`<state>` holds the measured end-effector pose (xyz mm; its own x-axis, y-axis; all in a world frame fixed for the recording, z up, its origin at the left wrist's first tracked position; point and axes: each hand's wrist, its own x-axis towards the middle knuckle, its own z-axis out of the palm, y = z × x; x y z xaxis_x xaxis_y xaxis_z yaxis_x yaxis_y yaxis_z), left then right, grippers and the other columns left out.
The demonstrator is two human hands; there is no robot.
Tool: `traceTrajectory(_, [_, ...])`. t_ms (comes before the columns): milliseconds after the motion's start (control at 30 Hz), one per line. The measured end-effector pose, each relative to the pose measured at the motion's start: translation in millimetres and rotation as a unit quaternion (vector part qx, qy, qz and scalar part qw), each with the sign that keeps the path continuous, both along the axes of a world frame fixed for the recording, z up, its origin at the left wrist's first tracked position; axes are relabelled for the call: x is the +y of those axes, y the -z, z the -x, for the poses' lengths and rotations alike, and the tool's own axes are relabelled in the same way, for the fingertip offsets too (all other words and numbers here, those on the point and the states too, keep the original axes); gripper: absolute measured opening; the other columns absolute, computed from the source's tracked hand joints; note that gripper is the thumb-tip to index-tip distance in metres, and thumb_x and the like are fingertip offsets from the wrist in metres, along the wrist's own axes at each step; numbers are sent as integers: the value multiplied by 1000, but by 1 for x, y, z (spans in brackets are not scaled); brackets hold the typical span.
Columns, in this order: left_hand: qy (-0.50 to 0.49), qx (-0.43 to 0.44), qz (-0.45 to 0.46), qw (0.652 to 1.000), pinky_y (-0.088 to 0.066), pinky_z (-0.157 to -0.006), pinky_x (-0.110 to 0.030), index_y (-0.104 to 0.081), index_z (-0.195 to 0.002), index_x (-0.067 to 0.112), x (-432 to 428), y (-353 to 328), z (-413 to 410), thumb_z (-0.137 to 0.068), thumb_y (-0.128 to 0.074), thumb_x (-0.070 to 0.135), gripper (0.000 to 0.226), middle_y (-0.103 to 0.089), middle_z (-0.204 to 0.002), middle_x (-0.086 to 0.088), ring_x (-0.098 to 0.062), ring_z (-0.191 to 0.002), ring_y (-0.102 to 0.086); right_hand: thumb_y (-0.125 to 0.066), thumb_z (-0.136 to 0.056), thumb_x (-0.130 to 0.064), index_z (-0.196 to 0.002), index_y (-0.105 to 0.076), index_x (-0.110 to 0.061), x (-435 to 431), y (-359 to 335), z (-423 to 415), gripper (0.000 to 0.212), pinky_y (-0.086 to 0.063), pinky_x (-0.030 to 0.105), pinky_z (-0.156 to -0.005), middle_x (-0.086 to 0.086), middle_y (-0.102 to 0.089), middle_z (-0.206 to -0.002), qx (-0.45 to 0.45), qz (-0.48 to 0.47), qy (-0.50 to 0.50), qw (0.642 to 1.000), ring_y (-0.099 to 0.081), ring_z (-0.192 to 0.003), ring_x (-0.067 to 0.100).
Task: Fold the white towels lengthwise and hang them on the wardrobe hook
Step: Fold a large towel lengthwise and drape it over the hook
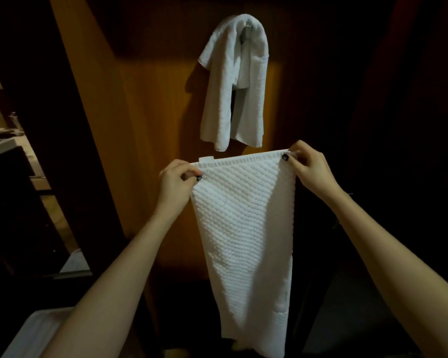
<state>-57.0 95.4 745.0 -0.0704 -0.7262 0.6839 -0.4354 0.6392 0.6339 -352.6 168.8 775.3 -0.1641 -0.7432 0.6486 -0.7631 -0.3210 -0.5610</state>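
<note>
Status: left grip (pixel 177 180) pinches the top left corner of the ribbed white towel (pixel 243 228), thumb over the front and fingers behind. Right grip (pixel 307 167) pinches the top right corner the same way. Both closed on cloth, nothing else in either.

Towel hangs from the two corners in front of the wardrobe panel (pixel 153 112), top edge stretched roughly level and just below the first towel (pixel 233 86). That one is already draped over the hook (pixel 248 24). Small label (pixel 206 159) sticks up at the top edge near my left grip. The bottom end runs out of frame, so I can't tell if it clears the floor.

Risks as I judge them:
- Pinches are shallow and at the very corners. If one slips while I bring the corners together, that side drops.
- The long edges taper unevenly lower down, so the lengthwise fold may come out skewed.
- The hook is nearly buried under the first towel. A second layer could slide off or drag the first one down.
- Dim light makes the hook tip hard to hit.
</note>
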Motion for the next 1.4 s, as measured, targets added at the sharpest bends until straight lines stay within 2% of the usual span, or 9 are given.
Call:
traceTrajectory(133, [-46, -65, 55, 995, -42, -69, -30, -68, -71, 9, -1, 10, 10, -75, -62, -8, 19, -54, -81, 4, -20, -78, -55, -58, -96, -19, -115, -55, -36, 4, 16, 3, 26, -49, 10, -65, -19, -61, -92, -39, -37, -2, 999, -62, -88, -5])
traceTrajectory(300, [-62, -25, -50, 997, -34, -59, -17, -67, -67, 10, -9, 30, 18, -76, -61, -10, 22, -59, -74, -3, -11, -63, -49, -52, -96, -10, -148, -34, -41, -2, 29, -8, 62, -56, 26, -61, -8, -64, -86, 94, -130, 27, 987, -65, -62, 16])
traceTrajectory(400, [-56, 39, -126, 990, -36, -56, -2, -74, -74, 11, -10, 39, 21, -79, -63, -7, 21, -66, -75, 6, 0, -61, -53, -51, -91, -4, -141, -49, -35, -7, 40, -20, 58, -45, 19, -47, -2, -70, -83, 128, -133, 37, 982, -55, -45, 7])
traceTrajectory(533, [-7, 91, -168, 982, -40, -64, 0, -76, -87, 12, -8, 41, 22, -80, -66, -6, 21, -68, -87, 6, 1, -78, -58, -51, -91, -2, -110, -71, -21, -13, 43, -32, 35, -57, 23, -62, 0, -69, -116, -12, -147, -2, 989, -69, -75, 11])
traceTrajectory(667, [8, 119, -194, 974, -39, -63, -1, -75, -95, 13, -7, 31, 26, -81, -69, -2, 21, -64, -87, 13, 5, -79, -55, -52, -87, -2, -99, -70, -28, -13, 36, -51, 34, -59, 30, -60, -10, -69, -100, -66, -130, -75, 986, -68, -73, 16])
traceTrajectory(867, [124, 136, -174, 967, -41, -60, -7, -74, -94, 17, 8, 12, 38, -80, -69, -5, 26, -61, -71, 7, 2, -61, -50, -57, -93, -1, -94, -72, -9, -14, 22, -74, 17, -54, 22, -60, 2, -72, -84, -153, -152, -158, 964, -67, -68, 10])
traceTrajectory(1033, [172, 218, -189, 942, -51, -69, -15, -68, -93, 21, 12, 12, 36, -78, -70, -5, 30, -71, -78, 6, -2, -76, -66, -66, -89, 0, -111, -67, -16, -8, 17, -80, 28, -52, 18, -81, -1, -75, -99, -64, -249, -180, 950, -70, -95, 6])
traceTrajectory(1233, [214, 207, -200, 933, -51, -72, -15, -71, -90, 25, 16, 20, 38, -82, -71, 3, 23, -74, -84, 7, -5, -84, -68, -68, -89, -6, -96, -72, 1, -3, 15, -92, 11, -52, 29, -82, 8, -68, -95, 75, -122, -128, 981, -64, -90, 18])
traceTrajectory(1400, [244, 206, -179, 931, -52, -73, -17, -72, -90, 24, 21, 15, 33, -82, -69, 0, 26, -74, -89, 9, -5, -84, -67, -69, -90, -22, -97, -68, -8, -2, 11, -98, 16, -38, 37, -97, 0, -51, -105, 159, -84, -88, 980, -43, -109, 18])
